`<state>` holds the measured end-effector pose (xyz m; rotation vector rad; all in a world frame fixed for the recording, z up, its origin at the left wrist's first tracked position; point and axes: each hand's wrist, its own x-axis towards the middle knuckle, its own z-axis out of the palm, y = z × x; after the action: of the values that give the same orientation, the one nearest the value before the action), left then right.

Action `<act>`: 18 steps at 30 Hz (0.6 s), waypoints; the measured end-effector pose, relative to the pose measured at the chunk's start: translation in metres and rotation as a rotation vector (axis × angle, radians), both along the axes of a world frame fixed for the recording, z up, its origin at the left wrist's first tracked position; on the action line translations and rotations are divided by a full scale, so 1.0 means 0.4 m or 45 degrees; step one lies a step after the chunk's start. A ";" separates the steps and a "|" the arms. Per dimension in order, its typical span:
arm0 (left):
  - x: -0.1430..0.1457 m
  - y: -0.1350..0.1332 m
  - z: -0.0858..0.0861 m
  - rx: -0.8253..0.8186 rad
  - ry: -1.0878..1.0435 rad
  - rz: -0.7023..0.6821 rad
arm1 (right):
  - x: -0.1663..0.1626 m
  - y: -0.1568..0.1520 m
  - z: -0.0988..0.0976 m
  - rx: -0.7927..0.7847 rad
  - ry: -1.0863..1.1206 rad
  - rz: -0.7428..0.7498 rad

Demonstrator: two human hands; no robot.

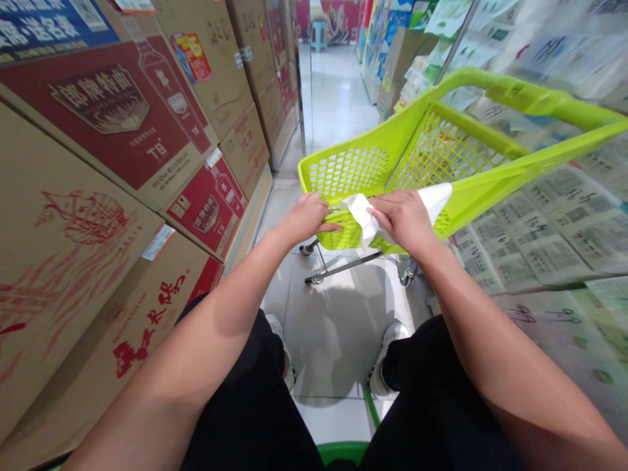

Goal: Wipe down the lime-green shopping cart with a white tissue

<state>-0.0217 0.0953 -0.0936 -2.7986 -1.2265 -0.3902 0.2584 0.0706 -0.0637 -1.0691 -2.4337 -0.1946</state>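
Note:
A lime-green plastic shopping cart (441, 157) stands on its wheels in a shop aisle, straight in front of me. My left hand (305, 217) grips the near rim of the cart's basket with its fingers curled over the edge. My right hand (403, 219) is closed on a white cloth (366, 219) and presses it against the same rim. The cloth drapes over the edge between both hands, and a further part shows to the right of my right hand. I sit low, with my knees in black trousers and my white shoes below the cart.
Stacked cardboard cartons (118, 163) with red print line the left side. On the right are shelves of wrapped packs (549, 222). The white tiled aisle floor (338, 98) runs on behind the cart. A green stool edge (343, 451) shows under me.

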 end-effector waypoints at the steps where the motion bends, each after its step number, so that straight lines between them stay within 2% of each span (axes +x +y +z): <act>1: 0.007 0.002 -0.008 0.005 -0.033 0.007 | -0.027 -0.008 -0.007 0.001 0.009 0.022; 4: 0.024 0.001 -0.024 0.016 -0.134 0.000 | -0.109 -0.034 -0.027 -0.001 0.015 0.084; 7: 0.026 -0.003 -0.023 -0.020 -0.177 -0.064 | -0.127 -0.040 -0.034 0.001 0.004 0.114; 9: 0.020 -0.006 -0.015 -0.066 -0.183 -0.077 | -0.085 -0.027 -0.029 0.002 -0.008 0.112; 14: -0.001 -0.005 0.003 -0.132 -0.165 0.003 | 0.091 0.033 -0.008 0.078 0.066 -0.034; 16: -0.006 -0.001 0.004 -0.127 -0.152 0.033 | 0.117 0.044 -0.006 0.094 0.090 -0.083; 18: -0.005 0.003 0.003 -0.117 -0.117 0.049 | 0.090 0.036 -0.010 0.071 0.100 -0.080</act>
<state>-0.0236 0.0967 -0.0924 -2.8581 -1.3481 -0.4765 0.2944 0.0850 -0.0676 -1.1090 -2.3137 -0.2353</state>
